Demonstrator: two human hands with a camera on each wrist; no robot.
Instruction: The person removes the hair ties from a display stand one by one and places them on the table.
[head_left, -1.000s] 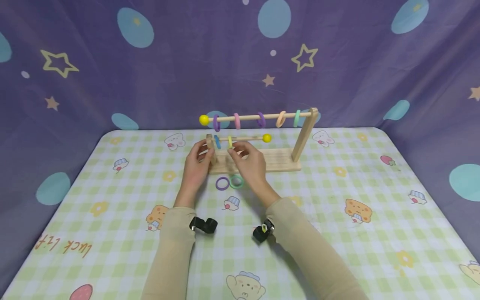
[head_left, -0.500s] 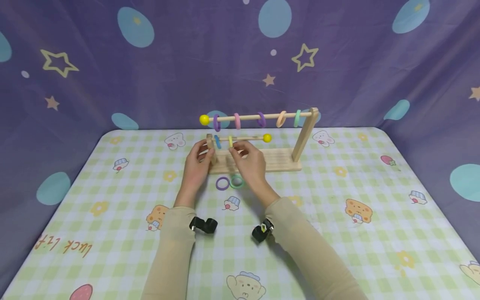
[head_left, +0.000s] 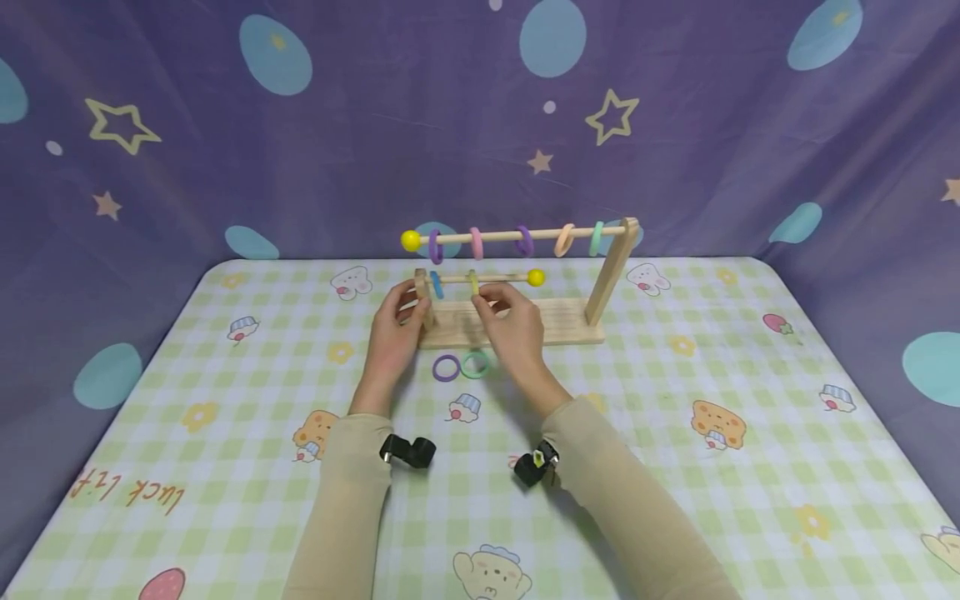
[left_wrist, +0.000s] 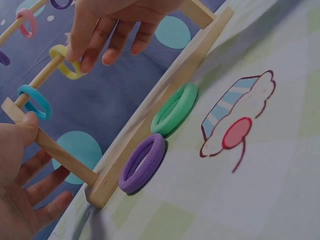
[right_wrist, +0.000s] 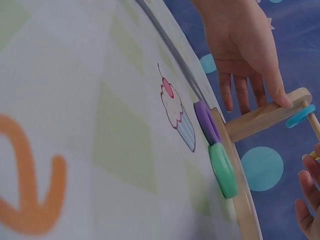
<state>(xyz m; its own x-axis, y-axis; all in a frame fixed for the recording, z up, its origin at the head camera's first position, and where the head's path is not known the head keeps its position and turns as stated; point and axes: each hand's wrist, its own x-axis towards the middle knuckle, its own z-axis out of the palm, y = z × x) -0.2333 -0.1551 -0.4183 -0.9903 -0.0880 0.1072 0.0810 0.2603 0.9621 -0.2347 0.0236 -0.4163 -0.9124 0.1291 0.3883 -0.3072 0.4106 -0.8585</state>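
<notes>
My left hand (head_left: pixel 393 325) grips the short left post (left_wrist: pixel 67 157) of a wooden rack, thumb against its side. A blue hair tie (left_wrist: pixel 41 104) hangs on the lower rod (left_wrist: pixel 44 75) close to that post. With thumb and index finger, my right hand (head_left: pixel 513 329) pinches a yellow hair tie (left_wrist: pixel 59 51) that is around the same rod; its other fingers spread loosely in the left wrist view. On the cloth before the rack's base (head_left: pixel 570 321) lie a purple hair tie (right_wrist: pixel 207 122) and a green hair tie (right_wrist: pixel 223 170), side by side.
Above, the upper rod (head_left: pixel 543 234) carries several hair ties and runs from the tall right post (head_left: pixel 611 271) to a yellow ball (head_left: pixel 411 241). Another yellow ball (head_left: pixel 536 277) caps the lower rod. A checked cloth (head_left: pixel 645 517) covers the table; a purple curtain (head_left: pixel 375 125) hangs behind.
My right hand has slid the yellow hair tie a little to the right along the lower rod, away from the blue one. My left hand stays on the post.
</notes>
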